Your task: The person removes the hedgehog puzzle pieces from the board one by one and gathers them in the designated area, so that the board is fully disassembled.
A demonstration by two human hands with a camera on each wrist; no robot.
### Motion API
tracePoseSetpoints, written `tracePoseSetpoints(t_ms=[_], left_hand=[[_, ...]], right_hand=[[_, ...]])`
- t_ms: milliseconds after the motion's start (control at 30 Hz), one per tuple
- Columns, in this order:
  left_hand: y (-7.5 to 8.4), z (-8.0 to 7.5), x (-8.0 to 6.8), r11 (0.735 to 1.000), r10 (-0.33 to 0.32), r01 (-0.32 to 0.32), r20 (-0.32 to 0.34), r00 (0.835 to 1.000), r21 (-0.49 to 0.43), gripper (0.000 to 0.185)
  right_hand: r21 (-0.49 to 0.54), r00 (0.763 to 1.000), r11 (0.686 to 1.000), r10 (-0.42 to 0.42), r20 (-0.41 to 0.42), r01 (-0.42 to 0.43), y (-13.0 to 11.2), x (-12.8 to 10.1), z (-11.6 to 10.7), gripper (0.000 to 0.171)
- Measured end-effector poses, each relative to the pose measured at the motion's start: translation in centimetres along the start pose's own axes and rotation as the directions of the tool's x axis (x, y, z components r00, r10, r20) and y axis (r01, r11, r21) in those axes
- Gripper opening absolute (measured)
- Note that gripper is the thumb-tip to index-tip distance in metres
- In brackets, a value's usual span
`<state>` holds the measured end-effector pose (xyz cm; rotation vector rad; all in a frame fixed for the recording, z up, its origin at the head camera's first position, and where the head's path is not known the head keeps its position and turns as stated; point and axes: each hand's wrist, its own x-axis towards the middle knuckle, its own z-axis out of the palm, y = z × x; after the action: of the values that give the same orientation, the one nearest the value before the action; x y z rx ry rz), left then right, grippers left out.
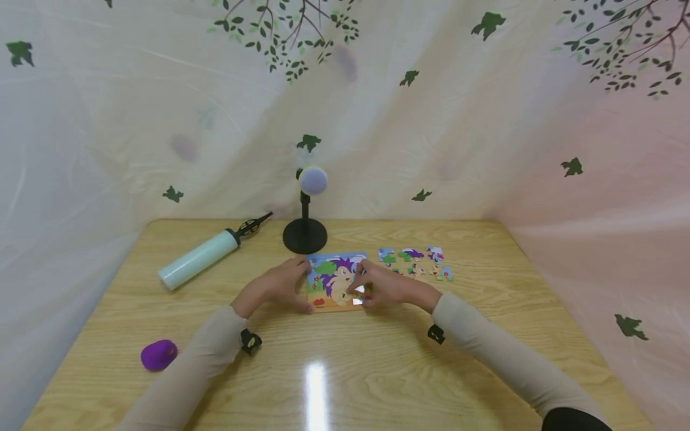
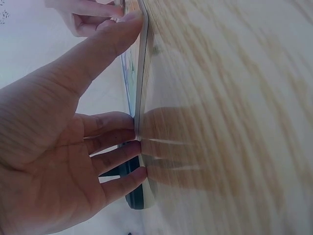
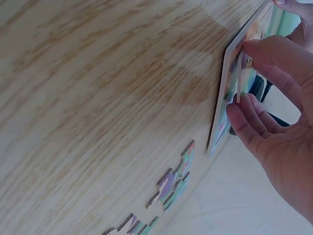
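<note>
Near left, a rounded purple object [image 1: 159, 355] lies on the glossy wooden table [image 1: 377, 365]; then the left hand [image 1: 280, 285] rests extended fingers against a flat, colourful animal-picture puzzle [image 1: 336, 278]; there, the right hand [image 1: 384, 284] pinches a thin puzzle piece [image 3: 239, 81]; loose jigsaw pieces [image 1: 414, 254] follow.

My jigsaw puzzle [image 1: 335, 282] shows a purple-spined, tan hedgehog [image 1: 340, 286] against blue, green and orange; my sleeves [image 1: 498, 353] are beige, the hand pump [image 1: 199, 260] mint-and-black, the table [image 1: 404, 377] honey-brown with streaked grain.
</note>
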<state>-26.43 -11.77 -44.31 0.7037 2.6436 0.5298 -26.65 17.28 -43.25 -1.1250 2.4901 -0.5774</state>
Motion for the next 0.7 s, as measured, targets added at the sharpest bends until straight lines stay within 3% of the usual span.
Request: tracePoseSetpoints(t_ms=[700], left_hand=[[0.38,-0.1,-0.17,1.0,-0.017,0.017,0.012,1.0,-0.014,0.102]], right_hand=[[-0.072,0.998,0.995,-0.066,0.025,0.067,-0.14,-0.11,-0.14,0.046]])
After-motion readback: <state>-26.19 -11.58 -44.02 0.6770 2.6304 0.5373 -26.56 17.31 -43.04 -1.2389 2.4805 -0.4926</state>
